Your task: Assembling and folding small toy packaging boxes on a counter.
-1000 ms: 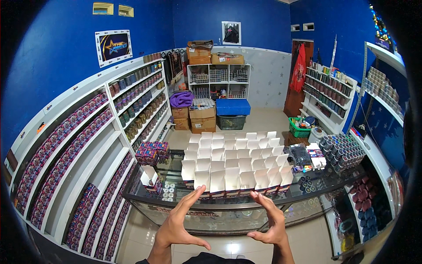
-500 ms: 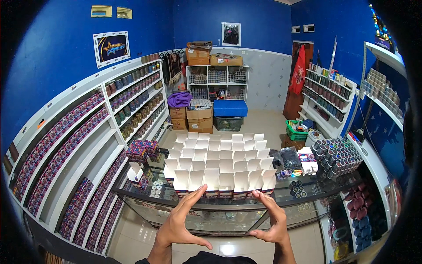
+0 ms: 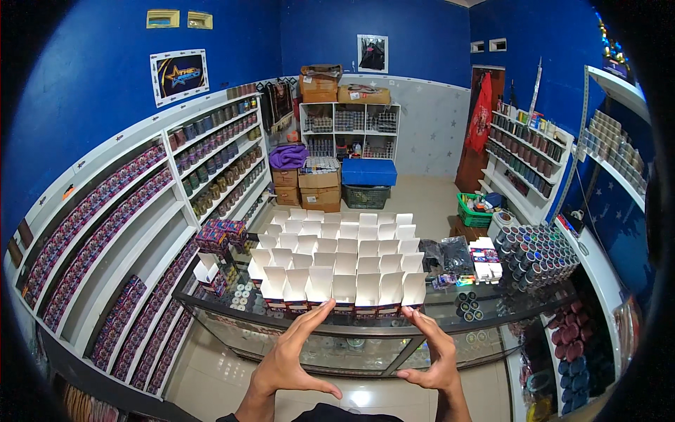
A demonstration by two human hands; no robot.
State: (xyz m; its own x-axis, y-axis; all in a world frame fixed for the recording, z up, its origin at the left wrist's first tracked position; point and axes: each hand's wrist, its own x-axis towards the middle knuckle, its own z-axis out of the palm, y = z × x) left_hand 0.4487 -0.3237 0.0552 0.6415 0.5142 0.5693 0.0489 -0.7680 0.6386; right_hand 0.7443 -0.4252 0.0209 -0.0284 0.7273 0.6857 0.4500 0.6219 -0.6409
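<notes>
Rows of small open cartons (image 3: 344, 287) stand close together on a glass display counter (image 3: 450, 325), their white lid flaps raised. The nearest row shows dark, colourfully printed sides. My left hand (image 3: 294, 360) is open at the near side of the block, its fingers stretched forward and thumb spread inward. My right hand (image 3: 434, 354) mirrors it near the front right corner, also open. Both sets of fingertips reach close to the nearest cartons; whether they touch cannot be made out. Nothing lies between finger and thumb in either hand.
A single open carton (image 3: 209, 273) stands left of the block, near stacked printed boxes (image 3: 219, 235). On the right are black plastic bags (image 3: 455, 254), white cartons (image 3: 485, 260) and stacked thread spools (image 3: 538, 250). Shelves (image 3: 169, 169) line the left wall; a green basket (image 3: 475, 211) sits beyond.
The counter and cartons appear slightly farther left and the view has shifted a little. Both hands keep nearly the same open pose, now nearer the block's right part.
</notes>
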